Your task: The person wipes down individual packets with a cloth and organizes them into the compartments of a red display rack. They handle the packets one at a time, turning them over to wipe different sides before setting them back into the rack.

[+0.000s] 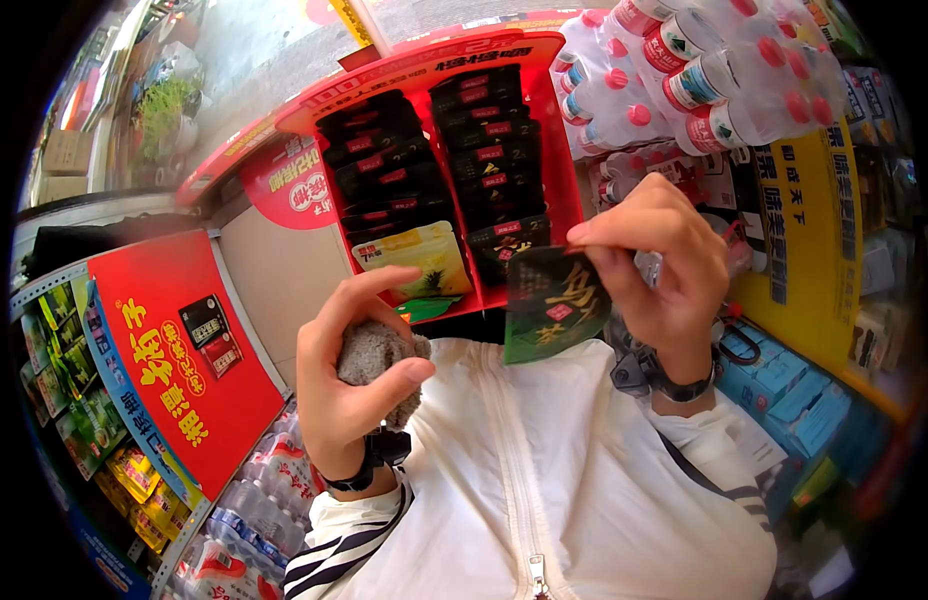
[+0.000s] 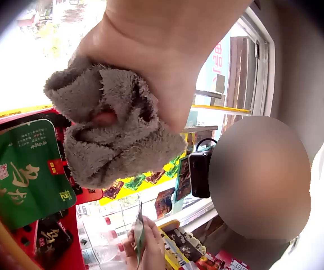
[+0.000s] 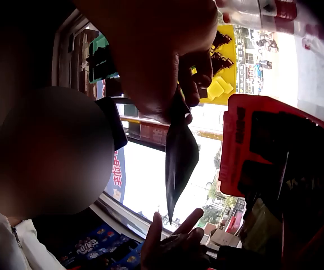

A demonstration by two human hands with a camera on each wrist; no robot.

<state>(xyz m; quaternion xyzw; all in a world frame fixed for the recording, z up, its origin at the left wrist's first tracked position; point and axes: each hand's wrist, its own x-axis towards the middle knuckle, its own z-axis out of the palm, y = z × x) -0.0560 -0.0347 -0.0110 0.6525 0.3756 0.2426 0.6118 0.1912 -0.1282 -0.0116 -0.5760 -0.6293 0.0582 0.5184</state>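
Observation:
My left hand [image 1: 329,395] holds a crumpled grey fluffy cloth [image 1: 384,365] in its palm, fingers and thumb curved around it. The same cloth [image 2: 108,152] fills much of the left wrist view. With thumb and fingertips, my right hand [image 1: 674,270] pinches the upper edge of a dark green packet [image 1: 554,315], which hangs in front of the white jacket. Seen from the right wrist, this packet [image 3: 180,163] is nearly edge-on. Just beyond the hands, a red display box [image 1: 572,150] holds two rows of black packets [image 1: 499,165]. A yellow packet [image 1: 414,262] lies at its near left.
Shrink-wrapped water bottles [image 1: 694,75] are stacked at the far right, above a yellow printed panel [image 1: 809,250]. Blue boxes [image 1: 784,380] sit at lower right. To the left stand a red sign board [image 1: 184,350], snack packets [image 1: 134,475] and more bottles [image 1: 249,515].

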